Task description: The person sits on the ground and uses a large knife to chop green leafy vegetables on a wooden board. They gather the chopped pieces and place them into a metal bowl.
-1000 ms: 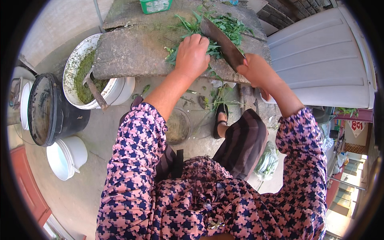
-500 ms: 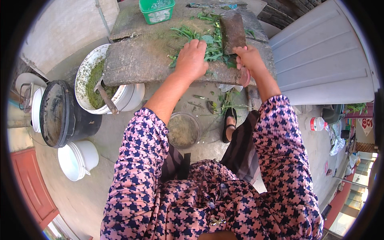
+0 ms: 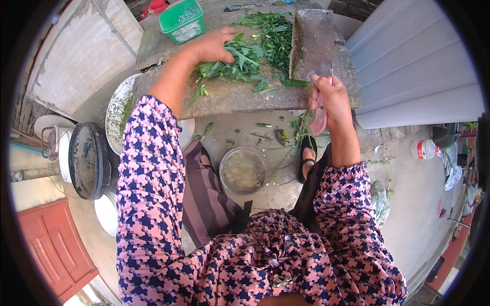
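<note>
On the worn wooden board (image 3: 163, 97) lies a pile of leafy greens (image 3: 245, 58); whole leaves are at its left, finely chopped pieces (image 3: 279, 43) at its right. My left hand (image 3: 210, 46) is at the left end of the leaves, thumb and fingers apart, touching them. My right hand (image 3: 329, 93) grips the pink handle of a cleaver (image 3: 312, 43). Its broad, brown-stained blade points away from me, beside the chopped pieces.
A green plastic tub (image 3: 182, 23) stands at the board's far left. Left of the board are a white bucket (image 3: 116, 115) with green mash, a dark-lidded bucket (image 3: 88, 160) and another white bucket (image 3: 105, 214). A round pan-like lid (image 3: 244, 171) lies between my feet.
My left hand has gone left, away from the blade, and its fingers have spread. The cleaver has shifted right, uncovering more chopped greens. My view has shifted too.
</note>
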Available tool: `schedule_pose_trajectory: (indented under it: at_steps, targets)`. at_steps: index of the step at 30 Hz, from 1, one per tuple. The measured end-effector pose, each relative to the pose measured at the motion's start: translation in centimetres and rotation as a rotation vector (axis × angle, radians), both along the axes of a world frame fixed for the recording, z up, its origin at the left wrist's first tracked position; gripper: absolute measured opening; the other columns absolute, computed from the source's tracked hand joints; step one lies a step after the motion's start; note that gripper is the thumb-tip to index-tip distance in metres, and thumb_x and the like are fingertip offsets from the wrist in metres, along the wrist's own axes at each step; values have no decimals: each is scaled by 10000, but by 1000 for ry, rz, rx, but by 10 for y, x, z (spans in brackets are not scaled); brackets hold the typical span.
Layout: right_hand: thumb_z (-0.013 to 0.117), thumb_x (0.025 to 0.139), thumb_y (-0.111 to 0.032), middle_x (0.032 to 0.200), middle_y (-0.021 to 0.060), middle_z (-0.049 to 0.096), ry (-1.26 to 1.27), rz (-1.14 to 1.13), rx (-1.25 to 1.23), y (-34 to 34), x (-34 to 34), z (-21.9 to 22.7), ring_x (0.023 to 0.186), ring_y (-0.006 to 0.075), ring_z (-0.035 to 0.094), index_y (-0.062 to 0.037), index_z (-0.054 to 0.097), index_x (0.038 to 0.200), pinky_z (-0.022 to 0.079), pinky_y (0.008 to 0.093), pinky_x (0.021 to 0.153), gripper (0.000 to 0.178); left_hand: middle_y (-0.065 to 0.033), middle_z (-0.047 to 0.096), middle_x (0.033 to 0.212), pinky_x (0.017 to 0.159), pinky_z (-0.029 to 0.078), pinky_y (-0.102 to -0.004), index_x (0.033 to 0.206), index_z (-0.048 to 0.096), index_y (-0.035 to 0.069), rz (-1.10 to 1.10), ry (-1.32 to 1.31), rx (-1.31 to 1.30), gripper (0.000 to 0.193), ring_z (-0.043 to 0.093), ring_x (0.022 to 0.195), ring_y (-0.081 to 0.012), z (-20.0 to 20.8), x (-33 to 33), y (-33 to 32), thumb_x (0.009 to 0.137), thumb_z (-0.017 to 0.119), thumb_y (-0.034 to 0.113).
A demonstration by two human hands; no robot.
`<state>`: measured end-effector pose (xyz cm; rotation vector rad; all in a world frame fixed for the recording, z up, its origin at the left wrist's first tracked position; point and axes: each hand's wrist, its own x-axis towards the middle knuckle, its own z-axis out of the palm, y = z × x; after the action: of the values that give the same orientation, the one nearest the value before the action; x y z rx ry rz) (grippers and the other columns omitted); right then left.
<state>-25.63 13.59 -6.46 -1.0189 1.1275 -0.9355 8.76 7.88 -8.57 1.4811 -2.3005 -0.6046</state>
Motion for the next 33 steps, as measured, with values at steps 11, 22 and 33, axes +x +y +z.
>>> schedule_pose_trajectory:
  at_steps: [11, 22, 33]
  targets:
    - [635, 907, -176, 602, 27, 535, -14, 20, 1, 3, 1, 0, 446, 125, 505, -16, 552, 904, 391, 269, 411, 180, -241, 624, 1100, 887, 483, -429, 1166, 568, -5, 263, 117, -125, 453, 601, 1029, -397, -22, -39, 54, 740, 658, 120]
    - [667, 878, -199, 630, 22, 566, 276, 145, -175, 12, -3, 9, 475, 110, 507, -32, 573, 899, 409, 275, 437, 192, -170, 532, 1096, 885, 445, -452, 1203, 538, -27, 517, -100, -479, 537, 517, 1066, -373, -47, -110, 95, 687, 671, 42]
    - [641, 845, -236, 768, 252, 615, 1045, 501, -629, 12, 10, 65, 751, 471, 583, -6, 525, 873, 468, 497, 660, 259, -168, 599, 1056, 871, 465, -449, 1045, 662, -3, 505, 171, -621, 282, 557, 993, -380, -56, -116, 102, 773, 658, 70]
